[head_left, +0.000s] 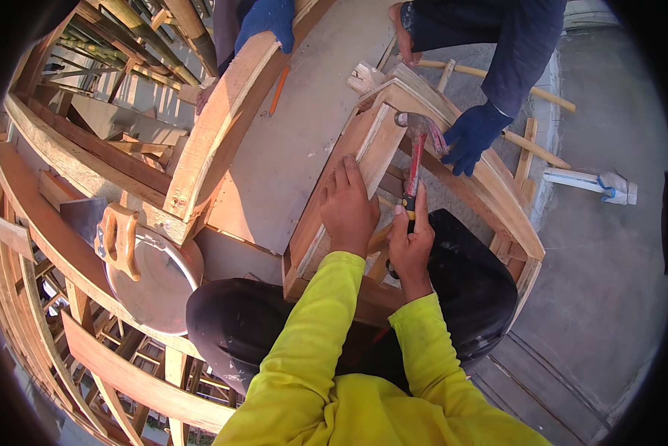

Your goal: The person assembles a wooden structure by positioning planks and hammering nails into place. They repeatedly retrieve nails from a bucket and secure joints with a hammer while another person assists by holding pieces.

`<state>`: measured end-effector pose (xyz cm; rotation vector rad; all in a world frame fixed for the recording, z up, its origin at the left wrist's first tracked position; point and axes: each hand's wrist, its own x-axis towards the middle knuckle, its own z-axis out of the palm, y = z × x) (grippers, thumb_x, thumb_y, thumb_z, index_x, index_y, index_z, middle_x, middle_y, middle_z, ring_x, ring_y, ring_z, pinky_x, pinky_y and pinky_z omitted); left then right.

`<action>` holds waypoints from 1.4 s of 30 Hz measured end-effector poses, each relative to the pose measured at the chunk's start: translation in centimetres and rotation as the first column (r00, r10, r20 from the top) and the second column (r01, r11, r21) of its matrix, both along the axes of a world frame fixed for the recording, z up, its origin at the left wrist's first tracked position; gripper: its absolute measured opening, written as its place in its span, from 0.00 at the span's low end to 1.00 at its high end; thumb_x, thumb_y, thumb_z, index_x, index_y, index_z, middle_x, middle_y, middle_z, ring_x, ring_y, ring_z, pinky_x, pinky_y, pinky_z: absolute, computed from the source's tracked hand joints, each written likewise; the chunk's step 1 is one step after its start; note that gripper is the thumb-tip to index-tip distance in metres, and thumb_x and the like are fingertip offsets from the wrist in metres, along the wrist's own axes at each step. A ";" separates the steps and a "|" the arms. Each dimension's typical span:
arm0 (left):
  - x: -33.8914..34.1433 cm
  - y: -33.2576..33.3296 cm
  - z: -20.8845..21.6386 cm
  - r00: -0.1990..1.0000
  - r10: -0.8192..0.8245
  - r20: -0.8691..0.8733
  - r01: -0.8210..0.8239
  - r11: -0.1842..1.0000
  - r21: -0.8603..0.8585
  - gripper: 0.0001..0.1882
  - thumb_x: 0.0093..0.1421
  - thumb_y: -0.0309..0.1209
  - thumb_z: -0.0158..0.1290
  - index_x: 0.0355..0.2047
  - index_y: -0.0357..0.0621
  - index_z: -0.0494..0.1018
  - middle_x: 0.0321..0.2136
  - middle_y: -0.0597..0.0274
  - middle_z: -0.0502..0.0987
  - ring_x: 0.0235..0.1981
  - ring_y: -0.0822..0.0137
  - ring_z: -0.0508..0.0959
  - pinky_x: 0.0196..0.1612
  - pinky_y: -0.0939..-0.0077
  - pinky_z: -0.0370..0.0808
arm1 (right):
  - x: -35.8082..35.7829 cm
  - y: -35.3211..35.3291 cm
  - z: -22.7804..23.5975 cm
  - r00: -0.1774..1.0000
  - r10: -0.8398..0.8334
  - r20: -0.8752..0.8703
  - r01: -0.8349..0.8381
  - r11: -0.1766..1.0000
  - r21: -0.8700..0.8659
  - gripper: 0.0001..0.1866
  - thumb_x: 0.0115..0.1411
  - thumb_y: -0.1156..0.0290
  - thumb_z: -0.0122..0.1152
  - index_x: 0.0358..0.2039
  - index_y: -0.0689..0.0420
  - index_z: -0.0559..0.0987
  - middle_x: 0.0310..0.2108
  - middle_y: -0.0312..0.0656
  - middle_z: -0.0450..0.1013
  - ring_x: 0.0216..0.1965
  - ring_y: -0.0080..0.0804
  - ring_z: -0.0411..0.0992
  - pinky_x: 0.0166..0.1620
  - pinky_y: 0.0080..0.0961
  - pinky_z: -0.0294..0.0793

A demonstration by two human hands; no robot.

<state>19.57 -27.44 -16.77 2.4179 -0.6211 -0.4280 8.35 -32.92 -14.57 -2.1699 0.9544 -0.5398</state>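
Note:
My left hand (350,208) lies with fingers stretched out on a wooden board (381,145), part of a curved, box-like timber frame (490,186) in front of my knees. My right hand (410,249) is wrapped round the dark and yellow grip of a claw hammer (415,152) with a worn red shaft. The hammer's head is by the board's far end; whether it touches the wood I cannot tell. Just right of it, a co-worker's blue-gloved hand (474,137) rests on the curved frame. The co-worker's other glove (267,24) is on a curved beam (226,111) at the upper left.
A handsaw (120,241) with a wooden handle rests on a round pail (152,293) to my left. Curved timber ribs (140,372) fill the left side. A thin orange stick (279,89) lies on the grey surface. On the concrete at right is a white, blue-striped piece (587,182).

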 end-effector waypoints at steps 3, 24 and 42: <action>-0.5 -0.5 -0.4 0.995 0.006 0.103 -0.004 1.000 -0.017 0.46 0.45 0.35 0.69 0.64 0.39 0.61 0.56 0.49 0.73 0.52 0.48 0.77 0.51 0.58 0.78 | 1.5 -2.0 0.0 0.994 0.099 -0.052 -0.107 0.975 -0.195 0.32 0.69 0.76 0.54 0.72 0.56 0.59 0.38 0.46 0.77 0.37 0.33 0.77 0.41 0.25 0.75; 0.0 0.2 -0.3 0.992 -0.025 0.123 0.016 0.997 0.072 0.48 0.45 0.39 0.71 0.64 0.39 0.60 0.51 0.51 0.75 0.51 0.49 0.78 0.47 0.55 0.79 | -1.2 0.8 6.7 0.928 -0.306 0.211 0.095 0.743 0.662 0.31 0.73 0.68 0.52 0.73 0.51 0.56 0.27 0.35 0.71 0.19 0.17 0.66 0.22 0.18 0.70; 5.4 1.1 -1.8 0.927 -0.323 0.191 0.325 0.946 0.022 0.52 0.53 0.50 0.66 0.68 0.33 0.53 0.57 0.32 0.71 0.59 0.39 0.73 0.60 0.51 0.71 | -6.3 6.1 13.5 0.640 -0.705 0.306 -0.161 0.267 0.950 0.39 0.69 0.73 0.50 0.76 0.49 0.45 0.28 0.38 0.69 0.21 0.23 0.70 0.23 0.22 0.74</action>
